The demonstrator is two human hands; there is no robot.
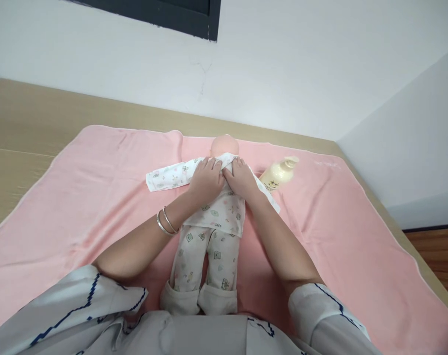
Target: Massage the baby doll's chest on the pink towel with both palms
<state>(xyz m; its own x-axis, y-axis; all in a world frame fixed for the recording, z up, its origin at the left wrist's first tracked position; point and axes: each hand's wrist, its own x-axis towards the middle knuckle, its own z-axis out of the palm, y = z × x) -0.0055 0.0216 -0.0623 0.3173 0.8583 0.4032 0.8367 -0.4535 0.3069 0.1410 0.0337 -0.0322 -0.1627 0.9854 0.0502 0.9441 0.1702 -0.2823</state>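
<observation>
A baby doll (224,146) lies on its back on a pink towel (98,197), head away from me, feet toward me. It wears a white patterned top (216,212) and matching trousers (205,256) with rolled cuffs. My left hand (206,178) and my right hand (239,178) rest side by side on the doll's chest just below the neck, fingers curled and pinching the top's front edges. Two silver bangles (167,222) sit on my left wrist. One sleeve (168,176) of the top lies spread to the left.
A cream pump bottle (279,173) lies on its side on the towel, just right of my right hand. The towel covers a wooden table (24,128) set against a white wall. The table's right edge drops to a wooden floor (438,256).
</observation>
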